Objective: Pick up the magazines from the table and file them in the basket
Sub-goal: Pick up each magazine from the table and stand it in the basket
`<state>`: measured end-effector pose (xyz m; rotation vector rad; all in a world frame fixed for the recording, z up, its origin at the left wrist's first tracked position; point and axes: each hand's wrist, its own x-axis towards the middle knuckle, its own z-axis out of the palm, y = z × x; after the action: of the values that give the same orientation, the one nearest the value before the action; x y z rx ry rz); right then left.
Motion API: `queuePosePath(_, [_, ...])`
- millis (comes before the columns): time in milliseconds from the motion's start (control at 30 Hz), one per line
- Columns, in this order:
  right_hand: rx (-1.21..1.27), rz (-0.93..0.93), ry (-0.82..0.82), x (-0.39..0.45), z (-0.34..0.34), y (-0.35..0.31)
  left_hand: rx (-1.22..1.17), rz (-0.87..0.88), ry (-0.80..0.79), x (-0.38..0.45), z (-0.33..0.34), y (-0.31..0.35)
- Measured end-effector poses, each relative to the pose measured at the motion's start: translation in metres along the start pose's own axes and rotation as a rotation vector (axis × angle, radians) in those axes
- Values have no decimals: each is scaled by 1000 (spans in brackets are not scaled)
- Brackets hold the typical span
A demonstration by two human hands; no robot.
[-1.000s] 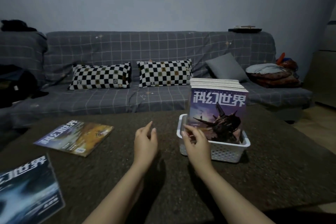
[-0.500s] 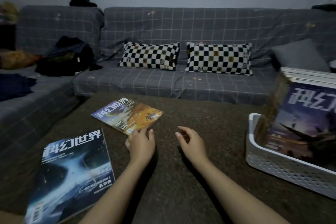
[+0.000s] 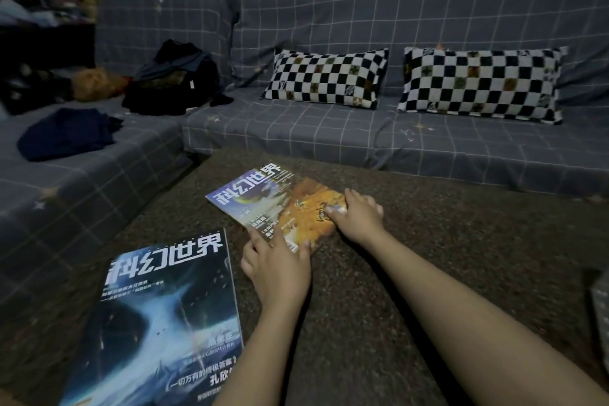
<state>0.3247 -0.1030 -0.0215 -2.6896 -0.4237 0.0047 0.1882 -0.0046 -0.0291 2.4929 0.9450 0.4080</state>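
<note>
Since half a second earlier, both hands had been moved forward onto the orange magazine (image 3: pixel 280 204), and the basket had been lost from view.

Item: dark clothing (image 3: pixel 66 133), laid on the left section of the grey checked sofa (image 3: pixel 329 132). A black bag (image 3: pixel 174 82) was set in the sofa's corner.

Item: blue magazine (image 3: pixel 158 323), laid flat on the brown table (image 3: pixel 412 241), near left, untouched.

Item: left hand (image 3: pixel 276 267), fingers spread and pressed on the near corner of the orange magazine.

Item: orange magazine, lying askew mid-table.

Item: right hand (image 3: pixel 359 216), fingers curled over the magazine's right edge; whether a grip was closed could not be told.

Item: two chequered pillows (image 3: pixel 326 77), propped on the sofa behind.
</note>
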Motion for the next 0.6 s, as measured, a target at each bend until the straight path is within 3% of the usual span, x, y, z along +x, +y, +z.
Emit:
queuePosePath(133, [9,70,50,8,2,-11,-130,-31,6,3,-6,0])
queuePosePath(400, [109,285,-26,-35,-22,3,-393,-121,-24,3,-27,-7])
queuePosePath(600, [76,273,117,-108,-32,27,-675,-245,-231,-24,-44,0])
